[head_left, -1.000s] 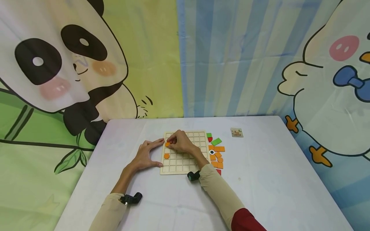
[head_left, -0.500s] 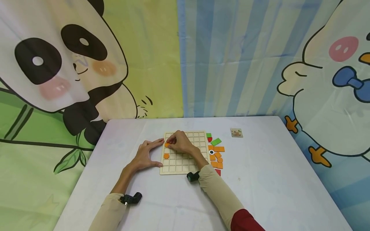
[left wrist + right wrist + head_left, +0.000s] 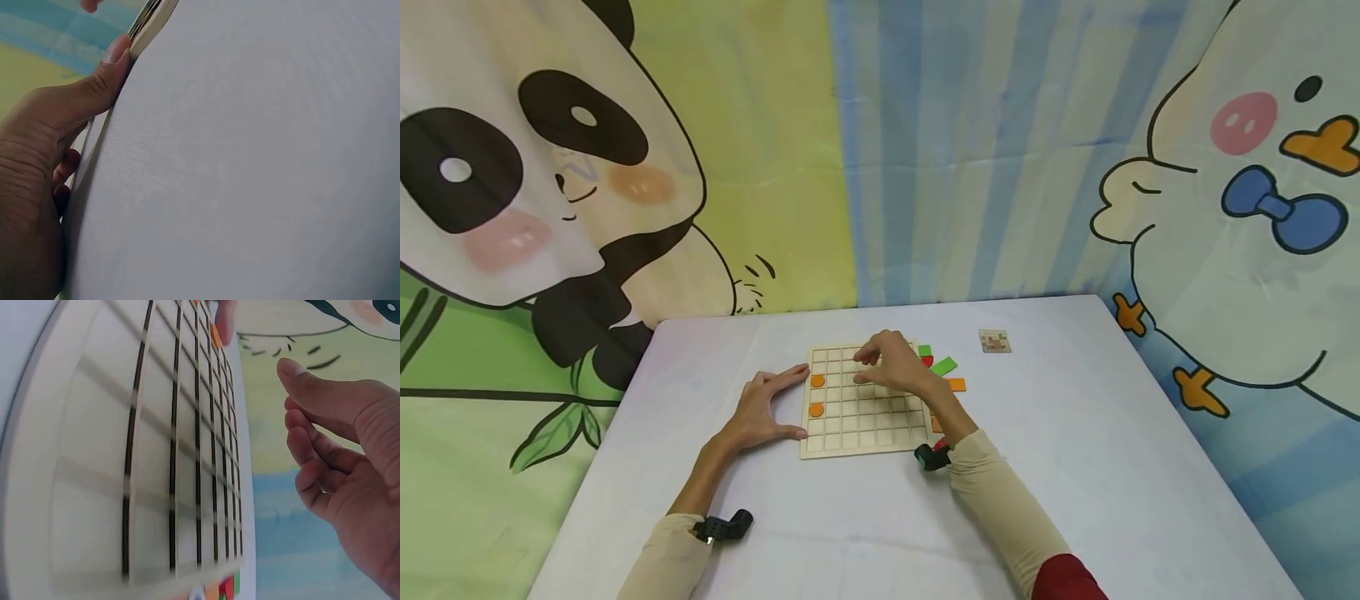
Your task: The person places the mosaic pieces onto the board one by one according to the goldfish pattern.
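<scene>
A pale wooden grid board [image 3: 865, 429] lies flat on the white table. Along its left edge my left hand [image 3: 763, 412] is spread, thumb and fingertips touching the rim; the left wrist view shows the thumb [image 3: 111, 72] against the board's side. Two round orange pieces sit in the leftmost column, an upper one [image 3: 817, 381] and a lower one [image 3: 816, 410]. Over the upper middle of the grid hovers my right hand [image 3: 895, 364], fingers loosely bent. Nothing is between its thumb and fingers in the right wrist view, where the hand [image 3: 350, 450] is apart from the board.
Loose pieces lie by the board's right edge, among them a green one [image 3: 943, 366], a red one [image 3: 927, 361] and an orange one [image 3: 957, 384]; my right forearm covers others. A small patterned card [image 3: 995, 341] lies farther back. A printed curtain [image 3: 917, 150] hangs behind the table.
My right hand has let go of the upper orange piece, which stays in the left column, and has moved right. My left hand keeps its place at the board. The head view has shifted slightly.
</scene>
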Available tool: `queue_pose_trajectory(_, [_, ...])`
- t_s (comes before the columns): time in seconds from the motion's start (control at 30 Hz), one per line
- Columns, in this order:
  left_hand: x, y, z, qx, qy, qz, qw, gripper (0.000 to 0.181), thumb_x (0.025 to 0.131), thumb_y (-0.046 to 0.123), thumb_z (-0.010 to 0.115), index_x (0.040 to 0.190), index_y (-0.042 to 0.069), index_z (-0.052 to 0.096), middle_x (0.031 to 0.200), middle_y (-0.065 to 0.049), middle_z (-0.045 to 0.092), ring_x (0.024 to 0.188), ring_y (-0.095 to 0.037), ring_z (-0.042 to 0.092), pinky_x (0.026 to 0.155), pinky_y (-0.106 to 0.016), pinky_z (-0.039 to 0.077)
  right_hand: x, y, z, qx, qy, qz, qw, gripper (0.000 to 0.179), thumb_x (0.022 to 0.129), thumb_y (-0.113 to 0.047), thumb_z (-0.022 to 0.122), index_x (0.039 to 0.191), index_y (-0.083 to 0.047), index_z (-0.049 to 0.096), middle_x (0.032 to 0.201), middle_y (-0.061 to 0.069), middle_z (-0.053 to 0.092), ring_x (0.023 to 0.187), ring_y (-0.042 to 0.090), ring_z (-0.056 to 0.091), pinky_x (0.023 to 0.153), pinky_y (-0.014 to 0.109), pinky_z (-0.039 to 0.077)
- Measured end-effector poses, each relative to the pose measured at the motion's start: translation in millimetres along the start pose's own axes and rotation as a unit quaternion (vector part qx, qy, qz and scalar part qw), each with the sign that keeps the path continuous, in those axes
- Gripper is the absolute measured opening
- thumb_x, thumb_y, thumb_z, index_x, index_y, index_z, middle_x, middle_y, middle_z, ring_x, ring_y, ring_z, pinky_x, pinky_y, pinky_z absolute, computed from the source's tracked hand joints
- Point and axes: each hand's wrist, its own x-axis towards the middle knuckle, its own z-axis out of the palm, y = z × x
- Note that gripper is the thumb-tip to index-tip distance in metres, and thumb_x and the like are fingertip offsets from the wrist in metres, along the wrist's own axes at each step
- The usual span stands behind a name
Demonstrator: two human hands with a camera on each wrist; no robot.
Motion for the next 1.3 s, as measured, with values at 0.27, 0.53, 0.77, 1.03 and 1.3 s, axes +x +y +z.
queue_pose_trajectory(0.27, [-2.5, 0.4, -1.0, -0.005, 0.004, -0.004, 1.0000, 0.119, 0.059, 0.054, 0.105, 0.163, 0.026, 0.053, 0.173, 0.004, 0.048, 0.116, -0.021, 0.047, 0.096, -0.045, 0.031, -42.8, 18, -32, -0.032, -0.016, 0.040, 0.9985, 0.029, 0.088, -0.007, 0.091, 0.113, 0.005, 0.083, 0.110, 0.022, 0.082, 0.092, 0.027, 0.073, 0.086, 0.038, 0.061])
queue_pose_trajectory(0.53, [-3.6, 0.0, -1.5, -0.001, 0.003, -0.005, 1.0000, 0.120, 0.060, 0.054, 0.105, 0.164, 0.026, 0.053, 0.174, 0.003, 0.047, 0.118, -0.022, 0.047, 0.096, -0.046, 0.031, -75.2, 33, -63, -0.063, -0.020, 0.083, 0.9943, 0.027, 0.085, -0.005, 0.093, 0.109, 0.004, 0.084, 0.098, 0.016, 0.082, 0.082, 0.020, 0.069, 0.078, 0.032, 0.059])
queue_pose_trajectory(0.77, [-0.9, 0.7, -0.8, 0.002, 0.001, 0.002, 1.0000, 0.119, 0.060, 0.054, 0.105, 0.164, 0.026, 0.053, 0.173, 0.004, 0.048, 0.115, -0.021, 0.046, 0.095, -0.044, 0.031, -103.8, 46, -72, -0.087, 0.005, 0.111, 0.9900, 0.025, 0.085, -0.008, 0.093, 0.106, 0.002, 0.085, 0.092, 0.008, 0.081, 0.082, 0.021, 0.065, 0.076, 0.029, 0.053])
queue_pose_trajectory(1.03, [-0.4, 3.3, -2.4, -0.001, 0.004, 0.009, 0.9999, 0.117, 0.061, 0.054, 0.104, 0.163, 0.023, 0.055, 0.173, 0.001, 0.049, 0.114, -0.021, 0.047, 0.095, -0.046, 0.032, -119.4, 56, -72, -0.062, 0.019, 0.120, 0.9906, 0.030, 0.084, -0.009, 0.095, 0.111, -0.001, 0.086, 0.099, 0.004, 0.085, 0.085, 0.016, 0.067, 0.077, 0.027, 0.053])
queue_pose_trajectory(1.3, [-1.2, 0.7, -0.3, 0.003, 0.014, 0.013, 0.9998, 0.116, 0.061, 0.054, 0.104, 0.162, 0.022, 0.055, 0.172, 0.001, 0.050, 0.113, -0.020, 0.047, 0.094, -0.045, 0.031, -126.6, 58, -70, -0.053, 0.030, 0.107, 0.9924, 0.026, 0.084, -0.005, 0.093, 0.109, -0.001, 0.086, 0.100, 0.006, 0.085, 0.085, 0.016, 0.069, 0.078, 0.031, 0.057])
